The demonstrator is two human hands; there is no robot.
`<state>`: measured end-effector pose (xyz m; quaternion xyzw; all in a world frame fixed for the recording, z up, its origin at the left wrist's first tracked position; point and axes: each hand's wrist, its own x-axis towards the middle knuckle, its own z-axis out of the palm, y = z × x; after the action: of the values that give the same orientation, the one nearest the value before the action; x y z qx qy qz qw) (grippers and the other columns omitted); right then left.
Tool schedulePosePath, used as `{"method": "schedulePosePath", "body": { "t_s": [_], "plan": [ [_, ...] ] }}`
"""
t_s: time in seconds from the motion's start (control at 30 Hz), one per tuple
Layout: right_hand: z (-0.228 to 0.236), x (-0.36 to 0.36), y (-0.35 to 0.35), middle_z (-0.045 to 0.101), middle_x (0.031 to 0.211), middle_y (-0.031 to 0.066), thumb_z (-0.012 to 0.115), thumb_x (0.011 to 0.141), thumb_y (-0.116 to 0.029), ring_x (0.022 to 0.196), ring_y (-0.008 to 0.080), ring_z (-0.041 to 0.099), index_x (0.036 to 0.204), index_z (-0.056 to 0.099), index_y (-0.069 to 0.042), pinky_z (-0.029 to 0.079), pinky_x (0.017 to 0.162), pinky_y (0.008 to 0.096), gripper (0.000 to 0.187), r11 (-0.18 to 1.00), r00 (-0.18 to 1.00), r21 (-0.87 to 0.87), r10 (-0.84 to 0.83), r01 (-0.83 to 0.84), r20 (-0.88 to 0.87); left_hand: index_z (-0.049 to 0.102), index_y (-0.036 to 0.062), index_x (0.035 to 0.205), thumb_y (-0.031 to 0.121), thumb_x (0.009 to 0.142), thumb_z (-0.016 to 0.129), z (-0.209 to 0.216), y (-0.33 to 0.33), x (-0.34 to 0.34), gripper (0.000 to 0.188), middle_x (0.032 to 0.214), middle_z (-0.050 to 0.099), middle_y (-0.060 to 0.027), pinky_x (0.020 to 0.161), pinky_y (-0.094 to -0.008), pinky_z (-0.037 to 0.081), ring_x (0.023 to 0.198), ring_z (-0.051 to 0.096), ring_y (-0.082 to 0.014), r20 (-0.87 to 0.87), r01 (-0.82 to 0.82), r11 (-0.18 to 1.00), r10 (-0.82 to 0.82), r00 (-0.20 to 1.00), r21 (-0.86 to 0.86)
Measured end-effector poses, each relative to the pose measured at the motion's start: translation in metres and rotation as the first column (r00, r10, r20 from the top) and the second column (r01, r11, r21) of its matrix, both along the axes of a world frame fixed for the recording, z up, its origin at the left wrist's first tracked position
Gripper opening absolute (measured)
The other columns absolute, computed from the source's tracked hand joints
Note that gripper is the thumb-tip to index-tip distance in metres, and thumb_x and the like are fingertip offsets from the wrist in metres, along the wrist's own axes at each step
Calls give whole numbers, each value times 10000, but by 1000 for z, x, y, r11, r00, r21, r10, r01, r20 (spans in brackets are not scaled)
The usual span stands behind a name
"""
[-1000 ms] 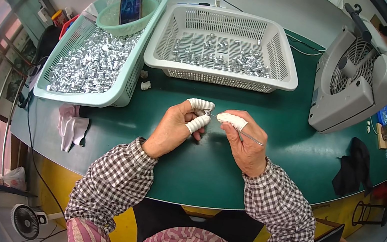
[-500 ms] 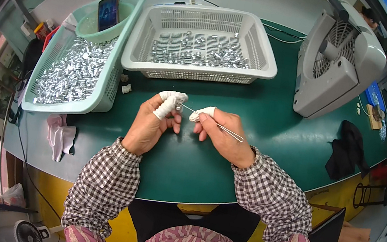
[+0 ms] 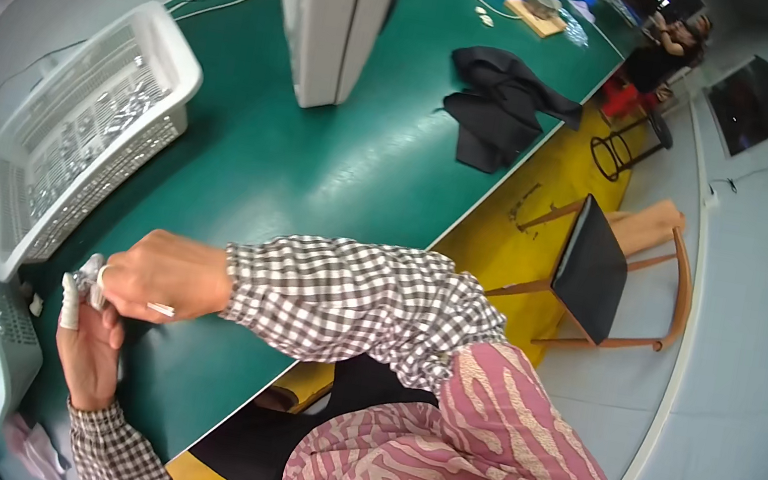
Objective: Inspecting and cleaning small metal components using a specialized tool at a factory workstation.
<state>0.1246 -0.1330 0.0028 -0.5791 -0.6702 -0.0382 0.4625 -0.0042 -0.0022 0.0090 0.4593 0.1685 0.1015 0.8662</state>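
The right hand (image 3: 169, 278) is gripping a tool (image 3: 160, 309); the left hand's (image 3: 90, 356) grip is unclear. Black cloth (image 3: 500, 108) is lying on the surface (image 3: 360, 136), a chair (image 3: 592, 273) standing nearby.

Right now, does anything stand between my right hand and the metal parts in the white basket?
Yes: the white basket's wall facing your right hand stands between it and the metal parts. Otherwise, only table shows between.

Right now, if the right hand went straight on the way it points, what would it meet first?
Likely the left hand, at its white-covered fingers; overlap hides whether they already touch.
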Motion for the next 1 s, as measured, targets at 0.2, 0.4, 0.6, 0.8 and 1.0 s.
{"method": "schedulePosePath", "body": {
  "t_s": [0.2, 0.4, 0.6, 0.8, 1.0],
  "plan": [
    [-9, -14, 2, 529, 638, 113, 565, 722, -140, 571, 273, 579, 675, 508, -11, 446, 491, 372, 148, 981, 902, 70, -193, 179, 385, 420, -1, 1243, 270, 960, 380, -4, -3, 0, 393, 980, 531, -9, 569, -165, 423, 787, 507, -59, -15, -58, 998, 58, 998, -4],
    [-14, -21, 8, 545, 618, 149, 559, 721, -145, 541, 272, 583, 667, 525, -4, 445, 462, 390, 155, 982, 942, -17, -175, 187, 287, 386, 4, 1280, 224, 963, 375, -19, 13, -4, 386, 1208, 485, -54, 753, -218, 453, 1005, 503, -96, 7, 34, 999, -34, 999, 9],
    [-6, -21, 20, 561, 595, 193, 504, 764, -113, 517, 261, 590, 669, 521, 23, 458, 449, 388, 166, 986, 923, 160, 103, -46, -370, 361, 12, 1300, 234, 960, 383, -25, 18, -12, 407, 1214, 480, -50, 762, -236, 452, 985, 509, -97, 138, 58, 998, -53, 989, -34],
    [-4, -19, 18, 572, 596, 200, 502, 773, -113, 515, 265, 596, 681, 526, 28, 472, 448, 359, 171, 993, 931, 90, 103, -76, -351, 352, 16, 1309, 236, 960, 384, -7, -9, -5, 414, 1211, 481, -42, 750, -226, 446, 981, 510, -97, 5, -219, 974, 219, 976, -56],
    [-1, -20, 10, 580, 598, 206, 499, 781, -113, 514, 268, 601, 691, 530, 33, 485, 447, 335, 175, 994, 935, 33, 108, -103, -337, 420, 11, 1233, 244, 957, 391, -23, 21, -6, 362, 1150, 512, -42, 775, -224, 446, 981, 519, -115, 267, 322, 946, -320, 909, 35]
  ]
}}
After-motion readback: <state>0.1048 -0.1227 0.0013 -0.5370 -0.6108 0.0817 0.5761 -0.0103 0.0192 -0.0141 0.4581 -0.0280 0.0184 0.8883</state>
